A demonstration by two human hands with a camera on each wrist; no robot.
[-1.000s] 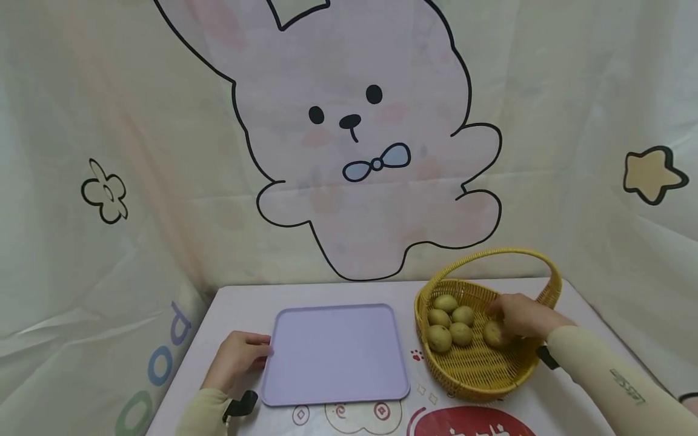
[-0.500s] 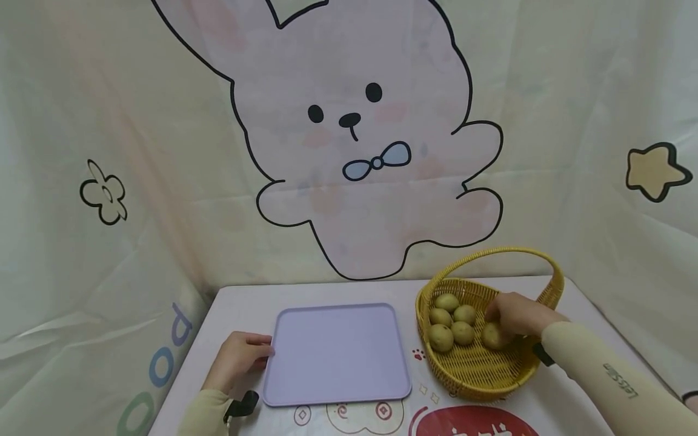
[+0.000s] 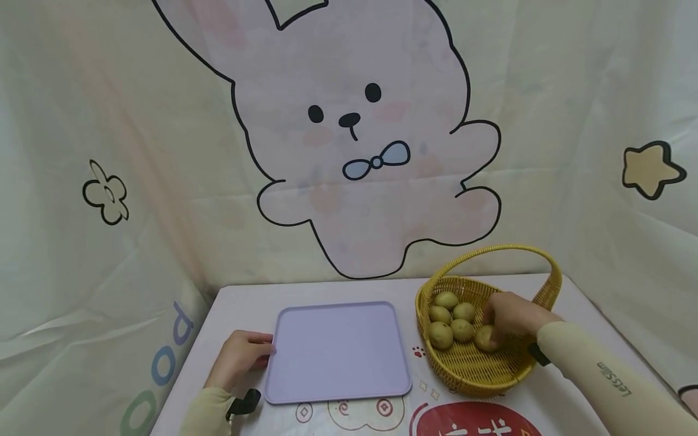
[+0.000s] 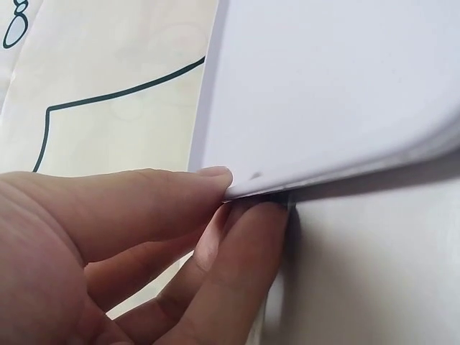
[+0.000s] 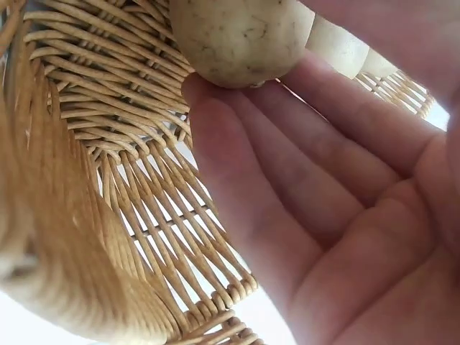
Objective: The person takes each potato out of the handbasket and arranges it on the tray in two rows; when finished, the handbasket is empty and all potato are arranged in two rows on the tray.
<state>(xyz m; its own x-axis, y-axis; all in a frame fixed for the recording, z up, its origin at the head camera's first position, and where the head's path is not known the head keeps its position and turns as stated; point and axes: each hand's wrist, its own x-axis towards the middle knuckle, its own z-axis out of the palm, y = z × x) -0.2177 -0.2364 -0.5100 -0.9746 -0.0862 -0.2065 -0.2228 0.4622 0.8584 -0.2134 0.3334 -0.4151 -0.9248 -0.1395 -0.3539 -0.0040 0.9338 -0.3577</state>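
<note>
Gripping a potato (image 3: 483, 340), the right hand (image 3: 515, 315) part-hides it.

1. Right hand (image 3: 512, 313) partly hides a potato (image 3: 483, 340), lower right, head view.
2. Left wrist view: tray (image 4: 330, 79) cut off at upper right.
3. Right wrist view: wicker basket (image 5: 54, 244) blurred lower left.

A rectangular lavender tray (image 3: 337, 354) lies on the white bench (image 3: 242, 303), left of a round yellow wicker basket (image 3: 480, 384), before a pale printed fabric backdrop (image 3: 218, 254). Inside the basket, five roundish yellow-green potatoes (image 3: 462, 330) cluster at left, a sixth potato (image 3: 483, 339) to their right.
</note>
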